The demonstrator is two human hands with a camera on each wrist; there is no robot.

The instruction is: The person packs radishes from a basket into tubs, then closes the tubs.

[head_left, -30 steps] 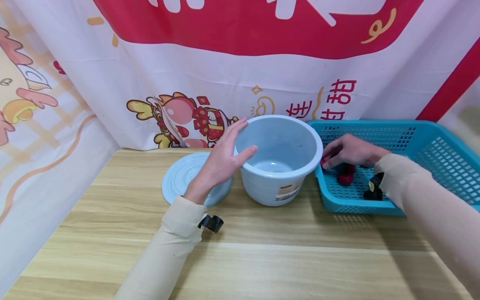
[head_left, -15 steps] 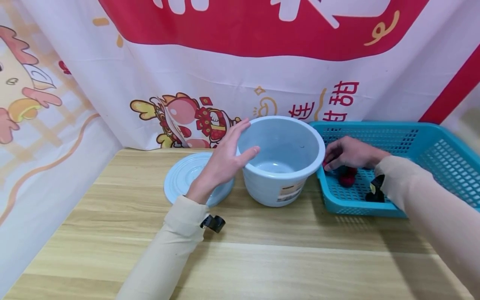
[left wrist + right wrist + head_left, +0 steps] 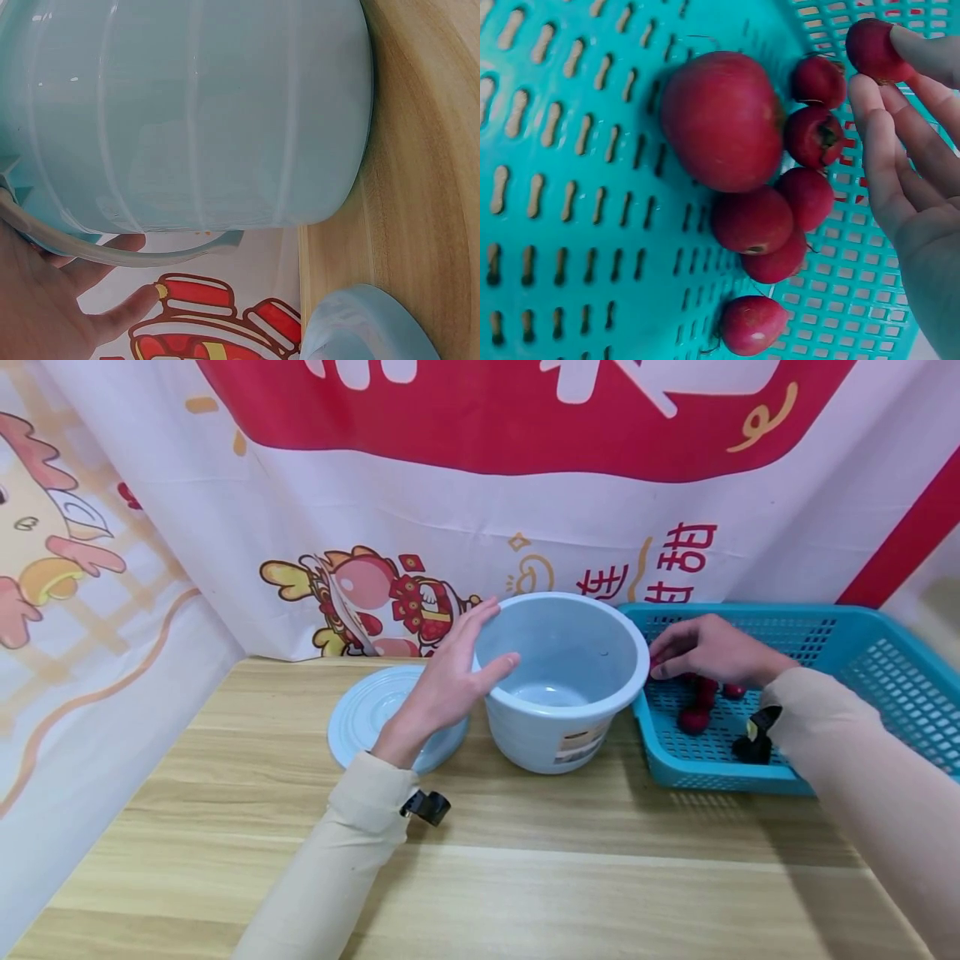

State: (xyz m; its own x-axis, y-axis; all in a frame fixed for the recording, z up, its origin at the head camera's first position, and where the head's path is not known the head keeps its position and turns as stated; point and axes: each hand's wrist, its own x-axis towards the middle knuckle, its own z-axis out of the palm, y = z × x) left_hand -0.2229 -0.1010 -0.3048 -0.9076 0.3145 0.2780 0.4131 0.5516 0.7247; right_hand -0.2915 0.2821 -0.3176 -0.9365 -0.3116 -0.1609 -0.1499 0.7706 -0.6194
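Note:
My left hand (image 3: 450, 681) rests on the left rim of a light blue plastic bucket (image 3: 525, 735), fingers extended and the thumb over the opening. The left wrist view shows the bucket's ribbed side (image 3: 195, 112) and its pale handle (image 3: 112, 251), with the fingers beside them. In the turquoise basket (image 3: 720, 781), my right hand (image 3: 712, 652) pinches a small red radish (image 3: 874, 49) between thumb and fingertips. Several more radishes lie against the basket's wall in the right wrist view, including a larger-looking one (image 3: 724, 120) and a small one with a thin root (image 3: 754, 324).
A light blue round lid (image 3: 367, 710) lies on the wooden table (image 3: 525, 877), left of the bucket and partly behind the left wrist. The basket stands close against the bucket's right side. A printed cloth (image 3: 390, 502) hangs behind the table.
My right hand has lifted slightly and shifted a little right inside the basket, uncovering more radishes beneath it. My left hand stays at the bucket rim.

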